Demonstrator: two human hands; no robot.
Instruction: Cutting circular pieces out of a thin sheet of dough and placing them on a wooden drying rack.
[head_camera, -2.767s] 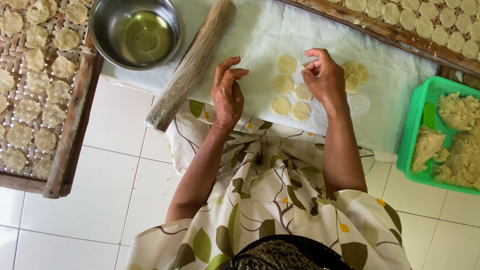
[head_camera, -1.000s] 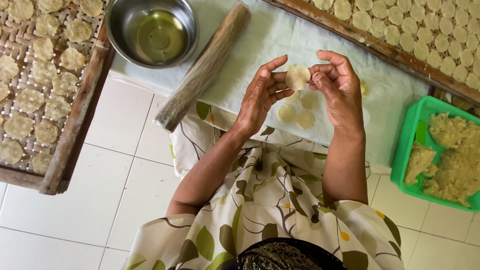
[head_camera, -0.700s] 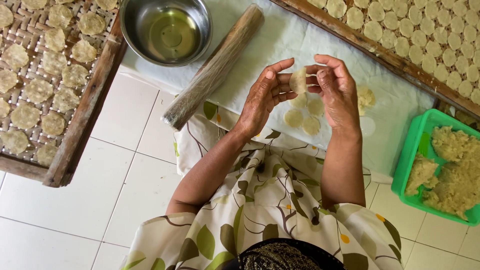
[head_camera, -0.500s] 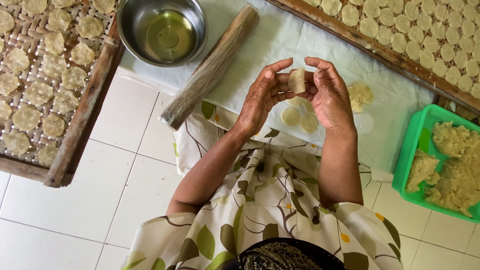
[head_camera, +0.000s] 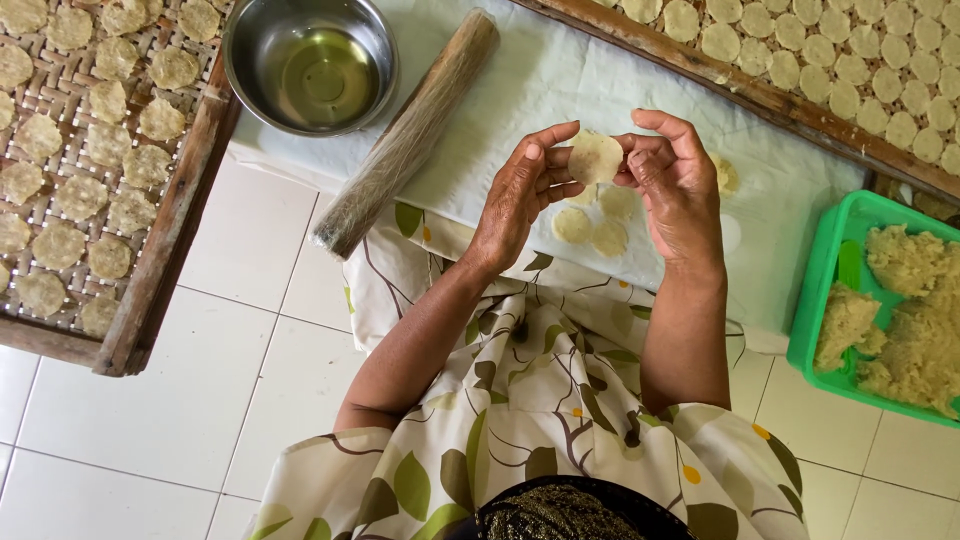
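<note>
Both hands hide part of the small pale discs lying on the white cloth-covered surface, and the woven trays at the left and upper right, each filled with rows of flat rounds, run off the picture's edge. The left hand and right hand are raised over the cloth, their fingers pinching one thin dough disc between them. A steel bowl holds a little clear yellowish liquid, a green basket holds crumbly pale dough, and a wrapped roller lies slantwise beside the bowl.
</note>
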